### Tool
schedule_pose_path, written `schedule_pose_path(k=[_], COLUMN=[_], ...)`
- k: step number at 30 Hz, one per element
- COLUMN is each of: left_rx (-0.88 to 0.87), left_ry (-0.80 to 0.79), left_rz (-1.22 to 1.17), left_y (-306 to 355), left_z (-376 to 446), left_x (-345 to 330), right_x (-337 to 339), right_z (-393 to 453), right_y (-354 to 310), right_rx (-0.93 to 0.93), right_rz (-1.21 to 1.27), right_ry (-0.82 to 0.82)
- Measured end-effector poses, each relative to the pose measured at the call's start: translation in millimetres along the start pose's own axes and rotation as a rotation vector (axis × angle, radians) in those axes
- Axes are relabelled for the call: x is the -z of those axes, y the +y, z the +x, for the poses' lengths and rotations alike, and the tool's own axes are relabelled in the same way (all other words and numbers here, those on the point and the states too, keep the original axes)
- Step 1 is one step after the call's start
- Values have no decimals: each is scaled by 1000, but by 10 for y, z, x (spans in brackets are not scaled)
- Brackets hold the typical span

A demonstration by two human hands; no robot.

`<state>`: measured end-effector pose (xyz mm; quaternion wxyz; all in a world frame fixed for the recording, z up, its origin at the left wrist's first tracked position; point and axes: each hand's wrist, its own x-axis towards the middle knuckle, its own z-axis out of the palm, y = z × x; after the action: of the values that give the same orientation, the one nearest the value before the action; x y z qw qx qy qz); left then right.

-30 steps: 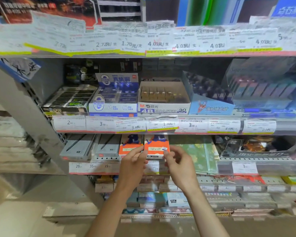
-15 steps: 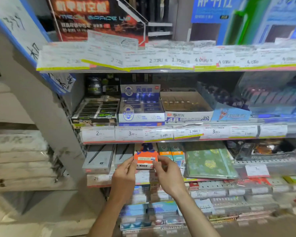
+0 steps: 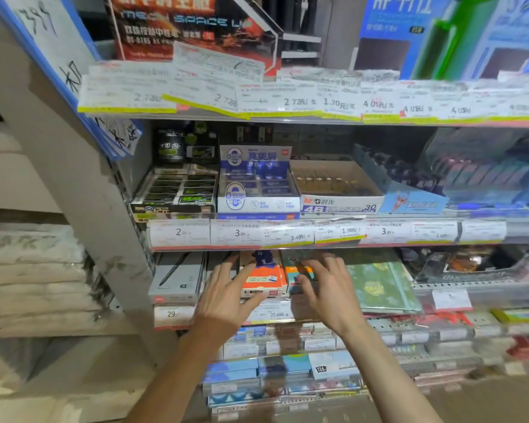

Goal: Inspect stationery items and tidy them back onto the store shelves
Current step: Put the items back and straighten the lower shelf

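Note:
An orange stationery box (image 3: 262, 278) lies on the third shelf, between grey pen boxes (image 3: 177, 277) and a teal box (image 3: 291, 268). My left hand (image 3: 226, 297) hovers just left of the orange box with its fingers spread and straight, thumb near the box's front edge. My right hand (image 3: 329, 296) is spread over the teal box, its fingertips resting on the box top. Neither hand grips anything. Motion blur smears both hands.
A green floral notebook (image 3: 376, 285) lies right of my right hand. Above sit eraser display boxes (image 3: 338, 190) and a blue-white box (image 3: 257, 184). Price-tag strips (image 3: 287, 236) line the shelf edges. A grey shelf upright (image 3: 83, 190) stands at left. Lower shelves hold several small packs.
Both hands held the orange box between their fingertips before; now it lies on the shelf and the fingers have spread apart. The view has moved closer to the shelves.

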<state>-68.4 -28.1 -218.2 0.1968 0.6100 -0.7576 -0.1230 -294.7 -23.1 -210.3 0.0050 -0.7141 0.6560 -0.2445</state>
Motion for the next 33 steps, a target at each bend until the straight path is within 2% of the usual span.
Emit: schedule_pose_path(k=[4,23,29,33], left_rx=[15,72,46,10], left_ry=[-70,-87,-13,65], left_rz=[-16,21,34,-106], left_y=[86,228,239,230], left_z=[104,248,178,50], left_x=[36,-8,-41,14], right_x=[-26,-97,-91,6], right_z=[48,14,16,20], right_y=[84,140,112,83], right_rx=[32,10,0,-14], right_rz=[55,173,176,189], right_ry=[-167,-134,-131,-121])
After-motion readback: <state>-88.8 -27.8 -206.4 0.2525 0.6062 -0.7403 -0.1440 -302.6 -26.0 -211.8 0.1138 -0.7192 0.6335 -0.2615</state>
